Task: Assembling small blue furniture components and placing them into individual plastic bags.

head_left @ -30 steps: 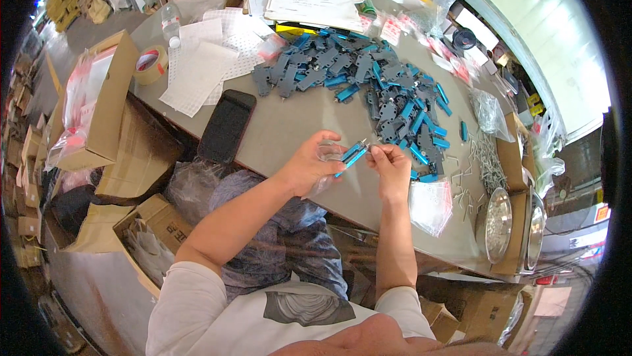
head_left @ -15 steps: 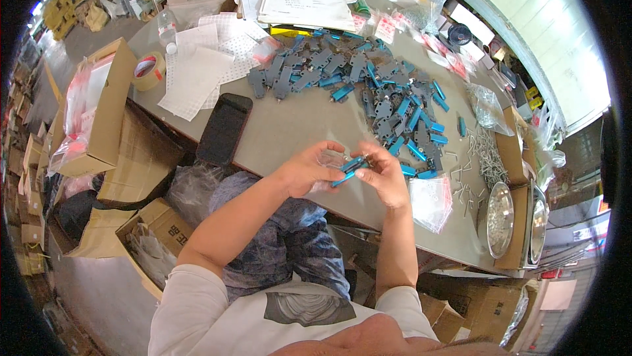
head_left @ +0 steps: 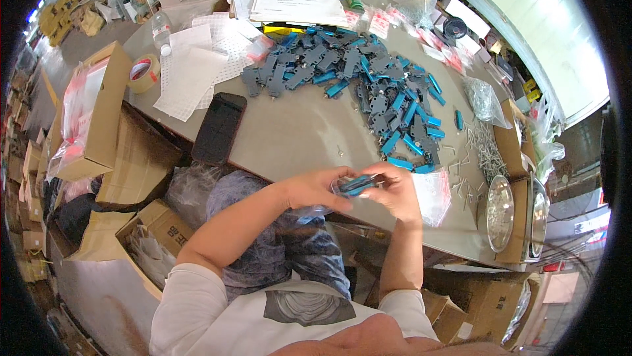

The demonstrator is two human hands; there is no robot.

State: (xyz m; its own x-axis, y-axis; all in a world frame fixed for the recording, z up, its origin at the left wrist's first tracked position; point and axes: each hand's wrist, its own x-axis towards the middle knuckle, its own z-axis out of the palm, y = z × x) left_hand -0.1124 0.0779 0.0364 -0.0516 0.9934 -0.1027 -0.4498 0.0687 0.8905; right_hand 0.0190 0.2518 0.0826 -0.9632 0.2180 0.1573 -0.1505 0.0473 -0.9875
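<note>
Both hands meet above the table's near edge, with a blue and dark grey part between them. My right hand is closed on the part, thumb along its near side. My left hand is closed on a clear plastic bag, whose film shows below the fingers. The bag's edge lies around or against the part's left end; which of these I cannot tell. Farther off spreads a heap of similar blue and grey parts. A stack of small clear bags lies beside my right wrist.
Hex keys lie to the right, near a metal bowl. A black phone rests at the left table edge, near a tape roll and paper sheets. An open cardboard box stands farther left. A small screw lies mid-table.
Both hands have shifted slightly down and to the right, bringing the part and the bag closer together. The right fingers now wrap more over the part.
</note>
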